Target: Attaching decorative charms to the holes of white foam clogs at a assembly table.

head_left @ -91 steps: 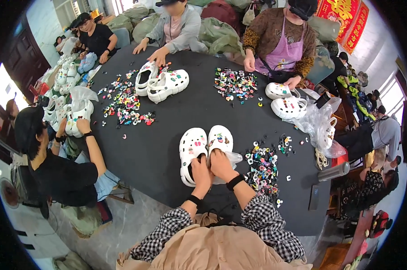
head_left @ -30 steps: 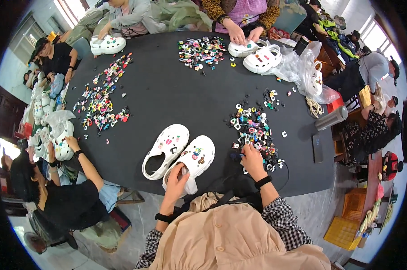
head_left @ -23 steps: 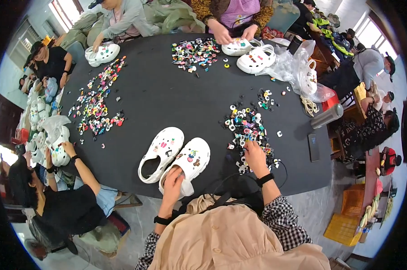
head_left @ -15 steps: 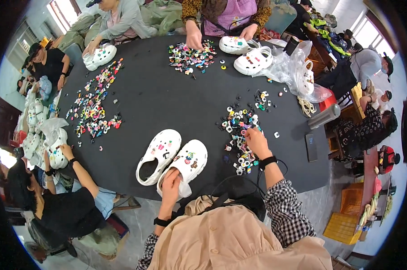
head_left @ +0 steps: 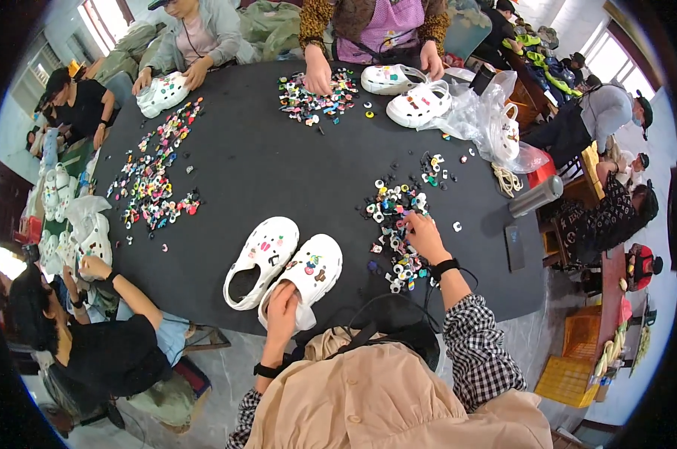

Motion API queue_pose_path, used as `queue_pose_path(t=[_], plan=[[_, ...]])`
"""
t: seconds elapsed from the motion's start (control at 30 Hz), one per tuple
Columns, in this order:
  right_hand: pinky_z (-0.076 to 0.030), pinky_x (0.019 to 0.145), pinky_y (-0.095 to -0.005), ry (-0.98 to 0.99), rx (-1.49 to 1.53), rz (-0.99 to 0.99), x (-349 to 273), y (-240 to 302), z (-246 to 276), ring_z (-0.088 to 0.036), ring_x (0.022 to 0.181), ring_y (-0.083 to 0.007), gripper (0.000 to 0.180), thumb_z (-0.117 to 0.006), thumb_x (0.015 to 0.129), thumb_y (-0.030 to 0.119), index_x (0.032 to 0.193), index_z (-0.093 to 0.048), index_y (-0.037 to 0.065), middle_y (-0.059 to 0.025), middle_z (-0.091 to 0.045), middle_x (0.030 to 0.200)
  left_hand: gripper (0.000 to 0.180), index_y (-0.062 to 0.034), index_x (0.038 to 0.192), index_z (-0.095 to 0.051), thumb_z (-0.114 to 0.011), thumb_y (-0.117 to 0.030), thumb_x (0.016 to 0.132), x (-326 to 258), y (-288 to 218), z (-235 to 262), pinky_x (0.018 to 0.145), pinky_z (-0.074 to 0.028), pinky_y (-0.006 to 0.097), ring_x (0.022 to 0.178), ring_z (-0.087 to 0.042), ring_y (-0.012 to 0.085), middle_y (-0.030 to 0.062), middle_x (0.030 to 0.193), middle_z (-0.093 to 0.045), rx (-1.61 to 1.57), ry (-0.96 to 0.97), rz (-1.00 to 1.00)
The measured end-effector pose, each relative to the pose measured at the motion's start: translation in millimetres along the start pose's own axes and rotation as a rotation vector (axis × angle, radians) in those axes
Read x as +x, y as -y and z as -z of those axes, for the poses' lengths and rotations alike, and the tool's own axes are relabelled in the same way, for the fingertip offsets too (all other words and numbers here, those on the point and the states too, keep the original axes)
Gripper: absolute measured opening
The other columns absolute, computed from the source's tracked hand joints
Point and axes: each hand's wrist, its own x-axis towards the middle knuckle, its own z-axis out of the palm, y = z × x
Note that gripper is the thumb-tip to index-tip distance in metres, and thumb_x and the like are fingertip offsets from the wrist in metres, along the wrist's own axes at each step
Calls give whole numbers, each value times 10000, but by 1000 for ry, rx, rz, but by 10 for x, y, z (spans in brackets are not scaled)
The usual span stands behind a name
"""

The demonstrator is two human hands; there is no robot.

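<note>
Left hand [head_left: 281, 303]: tucked into foot opening of right-hand white clog [head_left: 317, 263], apparently to steady it; fingertips hidden inside, so clamped or merely resting not discernible. Left-hand white clog [head_left: 270, 243]: alongside, seemingly touching; toes of both pointing forward. Pair: at near edge of black tabletop [head_left: 237, 153], charm-studded uppers facing up, likely for full view and easy reach. Translucent plastic film [head_left: 306, 317]: at heel of right-hand white clog. Right hand [head_left: 422, 234]: lowered to shoe-charm pile [head_left: 407, 263], fingers bent downward; whether pinched on a charm, not discernible. Pile: right of pair, loosely spread, probably for picking single pieces. Silver flask [head_left: 537, 197] and dark flat slab [head_left: 515, 248]: farther right, presumably clear of handwork. Far side: co-worker's hand [head_left: 318, 78] at second charm pile [head_left: 299, 102].
</note>
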Motion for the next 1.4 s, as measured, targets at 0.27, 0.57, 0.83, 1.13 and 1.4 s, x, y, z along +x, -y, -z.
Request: queue_pose_path(t=[0.27, 0.57, 0.83, 1.13, 1.4], plan=[[-513, 738, -440, 100, 150, -165, -33, -70, 164, -637, 853, -338, 146, -575, 808, 52, 929, -653, 74, -132, -638, 886, 242, 70, 1103, -592, -533, 7, 877, 3, 36, -23, 925, -434, 343, 1063, -571, 307, 163, 1141, -609, 18, -21, -37], [-507, 722, -461, 8, 52, -94, 144, 80, -55, -615, 840, -360, 114, -607, 788, 54, 896, -632, 80, -133, -615, 891, 261, 60, 1120, -594, -536, -2, 873, -15, 58, -39, 947, -421, 358, 1089, -558, 321, 175, 1167, -602, -2, -30, -53], [-508, 733, -448, 82, 177, -35, 40, 148, 3, -612, 860, -359, 106, -619, 753, 16, 844, -601, 68, -135, -584, 892, 254, 46, 1105, -604, -541, -1, 863, -17, -185, -58, 944, -421, 377, 1093, -546, 339, 170, 1163, -595, 139, -30, -12], [-504, 697, -396, 165, 221, -133, -103, 10, 145, -628, 807, -293, 66, -617, 808, 93, 838, -641, 39, -113, -608, 863, 244, 41, 1081, -617, -545, -8, 853, -29, -279, -96, 944, -417, 420, 1093, -538, 362, 167, 1172, -595, 311, -129, -166], [-494, 770, -424, 20, 212, -23, 345, 134, -95, -619, 863, -338, 116, -566, 844, 54, 867, -680, 47, -127, -637, 882, 223, 37, 1047, -623, -541, -23, 849, -9, -239, -92, 882, -435, 421, 1020, -548, 368, 166, 1140, -610, 320, -109, -176]])
